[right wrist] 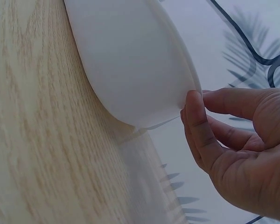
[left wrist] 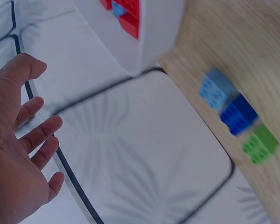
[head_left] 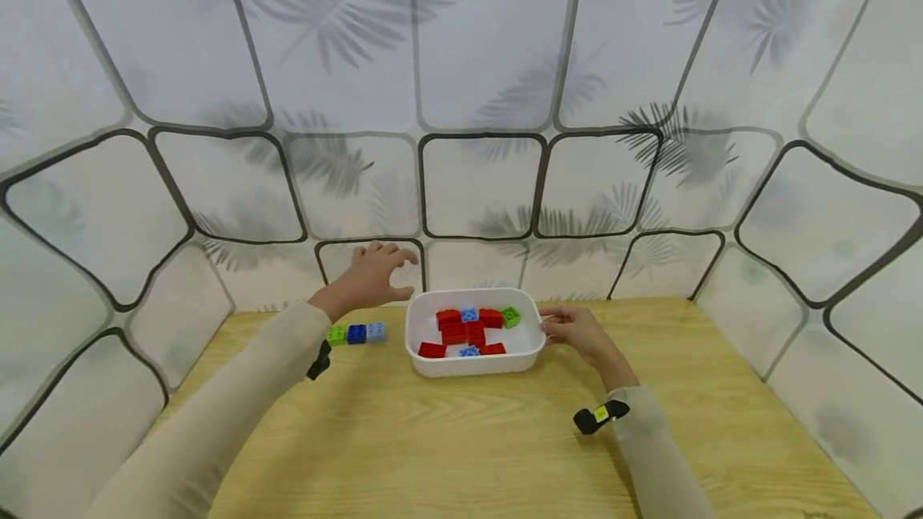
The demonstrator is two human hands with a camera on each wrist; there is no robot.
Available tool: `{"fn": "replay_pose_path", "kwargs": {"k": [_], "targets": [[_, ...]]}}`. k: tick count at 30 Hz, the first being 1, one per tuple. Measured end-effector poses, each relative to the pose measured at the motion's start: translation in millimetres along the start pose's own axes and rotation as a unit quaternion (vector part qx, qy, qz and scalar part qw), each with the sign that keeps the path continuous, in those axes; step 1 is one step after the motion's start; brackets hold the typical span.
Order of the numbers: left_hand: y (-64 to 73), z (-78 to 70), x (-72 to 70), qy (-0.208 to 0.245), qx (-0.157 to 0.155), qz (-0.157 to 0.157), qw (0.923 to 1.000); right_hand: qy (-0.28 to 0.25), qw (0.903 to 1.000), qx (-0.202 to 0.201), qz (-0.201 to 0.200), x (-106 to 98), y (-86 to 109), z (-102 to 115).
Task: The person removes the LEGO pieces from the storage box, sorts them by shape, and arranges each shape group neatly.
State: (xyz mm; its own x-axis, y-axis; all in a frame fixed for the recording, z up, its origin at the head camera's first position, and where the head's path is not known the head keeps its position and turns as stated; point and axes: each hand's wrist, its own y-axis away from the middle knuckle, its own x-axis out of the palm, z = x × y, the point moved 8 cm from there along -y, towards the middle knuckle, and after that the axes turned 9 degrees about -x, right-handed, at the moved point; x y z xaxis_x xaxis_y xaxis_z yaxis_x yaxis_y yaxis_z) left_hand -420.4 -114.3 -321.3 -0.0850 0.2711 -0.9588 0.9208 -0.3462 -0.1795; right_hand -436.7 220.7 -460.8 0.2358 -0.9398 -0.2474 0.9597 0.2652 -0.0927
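A white plastic tub (head_left: 476, 364) stands on the wooden table with several red bricks (head_left: 454, 333), light-blue bricks (head_left: 469, 315) and one green brick (head_left: 510, 316) inside. At its right end my right hand (head_left: 577, 331) pinches the rim; the right wrist view shows the thumb and fingers on either side of the tub wall (right wrist: 135, 65). My left hand (head_left: 371, 275) is raised in the air left of the tub, fingers spread and relaxed, holding nothing. Below it, in a row, lie a lime-green brick (left wrist: 261, 143), a dark-blue brick (left wrist: 239, 115) and a light-blue brick (left wrist: 218, 89).
Wooden tabletop (head_left: 461, 447) extends in front of the tub. Patterned cloth (head_left: 483, 183) with dark outlines and leaf prints rises behind the table and along both sides. Each sleeve carries a black wrist device (head_left: 602, 415).
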Motion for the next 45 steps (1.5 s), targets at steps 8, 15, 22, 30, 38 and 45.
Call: {"fn": "replay_pose_path", "kwargs": {"k": [8, 15, 22, 30, 38, 45], "targets": [[-31.8, -54.1, 36.6, -0.017, 0.034, 0.035, 0.9987, -0.021, 0.9998, -0.005, 0.0, 7, 1.2, -3], [-47.7, -81.4, 68.8, -0.026, 0.043, 0.038, 0.998, -0.033, 0.9994, -0.008, 0.005, 13, 1.3, -5], [-57.0, -108.7, 95.4, -0.04, 0.041, 0.02, 0.9981, -0.024, 0.9997, -0.003, -0.004, 10, 1.4, -5], [-66.5, -121.8, 126.5, -0.05, 0.016, 0.036, 0.998, -0.03, 0.9995, -0.009, 0.003, 9, 2.1, -4], [-74.1, -124.8, 146.1, -0.053, -0.003, 0.038, 0.9979, -0.037, 0.9993, -0.012, 0.004, 5, 1.1, -4], [-82.7, -124.9, 159.9, -0.059, -0.014, 0.056, 0.9966, -0.043, 0.9989, -0.017, 0.0, 0, -0.9, -5]]}}
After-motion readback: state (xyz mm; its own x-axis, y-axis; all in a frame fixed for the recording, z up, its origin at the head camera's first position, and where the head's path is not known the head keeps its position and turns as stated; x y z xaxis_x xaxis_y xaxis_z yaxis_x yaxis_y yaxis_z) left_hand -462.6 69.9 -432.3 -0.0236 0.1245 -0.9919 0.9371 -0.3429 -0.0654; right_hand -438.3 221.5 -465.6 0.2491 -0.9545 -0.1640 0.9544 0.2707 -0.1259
